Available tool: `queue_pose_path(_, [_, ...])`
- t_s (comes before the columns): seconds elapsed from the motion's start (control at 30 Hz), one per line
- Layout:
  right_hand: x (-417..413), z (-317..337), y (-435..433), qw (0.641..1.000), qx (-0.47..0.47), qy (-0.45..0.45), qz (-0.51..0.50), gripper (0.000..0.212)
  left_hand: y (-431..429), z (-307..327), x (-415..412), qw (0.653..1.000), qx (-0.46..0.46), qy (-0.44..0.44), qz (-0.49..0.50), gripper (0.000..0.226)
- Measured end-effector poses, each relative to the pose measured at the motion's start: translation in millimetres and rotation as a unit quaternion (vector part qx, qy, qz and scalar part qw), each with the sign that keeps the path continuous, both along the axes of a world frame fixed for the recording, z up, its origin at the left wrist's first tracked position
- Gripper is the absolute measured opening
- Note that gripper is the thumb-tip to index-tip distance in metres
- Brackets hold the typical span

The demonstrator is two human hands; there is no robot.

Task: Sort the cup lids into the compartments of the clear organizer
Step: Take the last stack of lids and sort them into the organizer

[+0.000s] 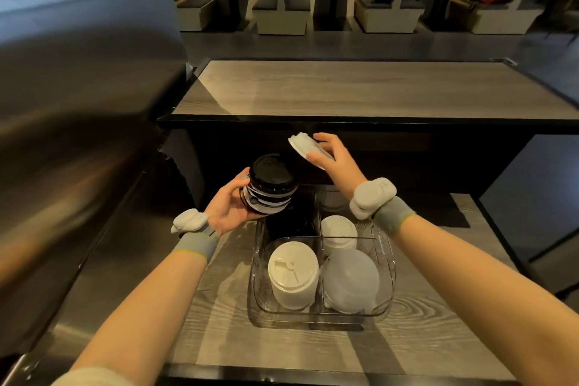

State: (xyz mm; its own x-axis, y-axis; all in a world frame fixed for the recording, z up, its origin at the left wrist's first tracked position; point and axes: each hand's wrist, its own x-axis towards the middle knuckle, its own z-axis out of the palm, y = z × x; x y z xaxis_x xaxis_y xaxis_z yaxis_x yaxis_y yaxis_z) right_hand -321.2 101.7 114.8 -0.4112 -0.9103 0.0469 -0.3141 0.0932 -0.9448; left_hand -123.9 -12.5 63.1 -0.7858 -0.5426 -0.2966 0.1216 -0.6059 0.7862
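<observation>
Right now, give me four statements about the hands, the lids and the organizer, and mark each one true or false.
1. The left hand holds a stack of black and white lids. True.
2. The right hand is empty. False: its fingers grip a single white lid.
3. The near left compartment of the clear organizer holds a stack of white lids. True.
4. The clear organizer sits on the upper counter. False: it sits on the lower wood-grain surface, below it.
</observation>
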Motion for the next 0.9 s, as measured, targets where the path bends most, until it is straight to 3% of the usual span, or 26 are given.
queue_pose_path(0.07, [-21.1, -7.7, 8.0, 0.991, 0.09, 0.1, 0.011, 0.051, -1.9, -2.2, 0.8, 1.0, -0.005, 0.003, -0.002, 0.105])
queue_pose_path(0.2, [-39.0, -37.5, 23.7, 0.928, 0.264, 0.254, 0.069, 0.055, -4.8, -2.2, 1.4, 1.0, -0.013, 0.002, -0.009, 0.09])
queue_pose_path(0.4, [-34.9, -69.9, 31.2, 0.857, 0.354, 0.369, 0.07, 0.067, -3.5, -0.8, -4.8, 1.0, -0.013, -0.011, -0.01, 0.094])
queue_pose_path(0.5, [-41.8, -73.3, 32.3, 0.84, 0.383, 0.369, 0.109, 0.07, -6.3, -2.0, -5.6, 1.0, -0.005, -0.025, 0.008, 0.09])
queue_pose_path(0.57, [-38.8, -65.4, 28.3, 0.851, 0.363, 0.364, 0.105, 0.061, -8.1, -4.0, -6.2, 0.999, 0.001, -0.036, 0.015, 0.093])
queue_pose_path(0.67, [-18.9, -32.7, 15.9, 0.937, 0.19, 0.293, 0.016, 0.048, -8.3, -4.8, -8.5, 0.999, -0.006, -0.05, 0.015, 0.093])
queue_pose_path(0.73, [1.4, -7.9, 6.8, 0.974, 0.086, 0.202, 0.051, 0.053, -7.3, -4.4, -10.9, 0.998, -0.017, -0.052, 0.01, 0.089])
queue_pose_path(0.8, [19.5, 4.3, 0.2, 0.972, 0.074, 0.192, 0.116, 0.066, -6.4, -3.6, -12.5, 0.998, -0.023, -0.054, 0.01, 0.079])
queue_pose_path(0.9, [31.1, 0.5, -8.5, 0.967, 0.082, 0.218, 0.102, 0.072, -7.2, -4.4, -9.6, 0.998, -0.02, -0.052, 0.012, 0.077])
